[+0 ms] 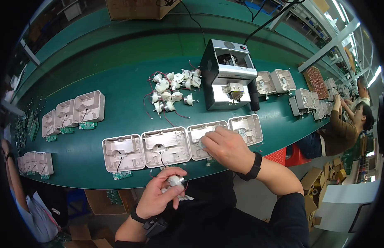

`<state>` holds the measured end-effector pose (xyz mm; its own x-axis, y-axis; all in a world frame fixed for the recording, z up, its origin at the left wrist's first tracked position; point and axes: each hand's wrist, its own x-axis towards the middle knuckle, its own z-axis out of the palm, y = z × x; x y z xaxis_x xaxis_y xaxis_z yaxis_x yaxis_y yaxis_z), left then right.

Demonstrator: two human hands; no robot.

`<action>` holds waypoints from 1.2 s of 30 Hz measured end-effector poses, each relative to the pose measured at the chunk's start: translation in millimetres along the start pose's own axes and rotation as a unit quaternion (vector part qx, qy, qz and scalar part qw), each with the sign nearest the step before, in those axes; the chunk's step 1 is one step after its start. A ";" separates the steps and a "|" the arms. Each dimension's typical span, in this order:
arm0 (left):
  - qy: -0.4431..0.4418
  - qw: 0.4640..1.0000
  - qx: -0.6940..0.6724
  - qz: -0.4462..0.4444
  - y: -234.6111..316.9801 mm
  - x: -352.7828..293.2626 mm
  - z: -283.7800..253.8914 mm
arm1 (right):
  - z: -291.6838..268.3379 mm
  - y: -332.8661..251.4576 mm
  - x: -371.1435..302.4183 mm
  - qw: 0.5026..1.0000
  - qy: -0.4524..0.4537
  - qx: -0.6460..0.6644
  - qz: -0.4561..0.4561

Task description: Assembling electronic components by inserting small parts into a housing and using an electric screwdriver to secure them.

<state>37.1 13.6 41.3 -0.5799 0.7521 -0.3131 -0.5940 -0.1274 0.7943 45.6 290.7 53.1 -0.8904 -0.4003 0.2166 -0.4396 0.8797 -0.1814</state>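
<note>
A small white motor with a silvery metal end is held in my left hand, closed around it just off the table's near edge. Thin dark red wire trails by its fingers. My right hand reaches over the third white plastic housing in the near row, its fingers closed on a round motor that is partly hidden. To its left stand two more housings, the first and second, with dark wires. At the row's right end, another housing has a round part inside.
Loose white motors with red wires are heaped beyond the row, beside a black and silver machine. More housings with green circuit boards stand left. Co-workers sit at both sides; a red stool is at right.
</note>
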 end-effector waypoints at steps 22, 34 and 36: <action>-0.055 0.998 -0.030 0.020 -10.0 -5.7 -4.5 | -41.8 -46.6 22.3 0.950 0.054 0.297 -0.078; 0.140 0.958 0.220 0.117 13.2 -32.3 11.4 | -39.7 -74.1 24.9 0.968 0.007 0.240 -0.076; 0.137 0.951 0.250 0.117 21.0 -42.7 6.6 | -39.0 -76.4 28.3 0.971 -0.003 0.226 -0.074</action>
<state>53.1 -17.0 74.8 -0.8281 0.5354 -0.1660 -0.1302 0.1043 0.9860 58.6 222.1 110.5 -0.8132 -0.5173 0.2667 -0.5690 0.6106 -0.5508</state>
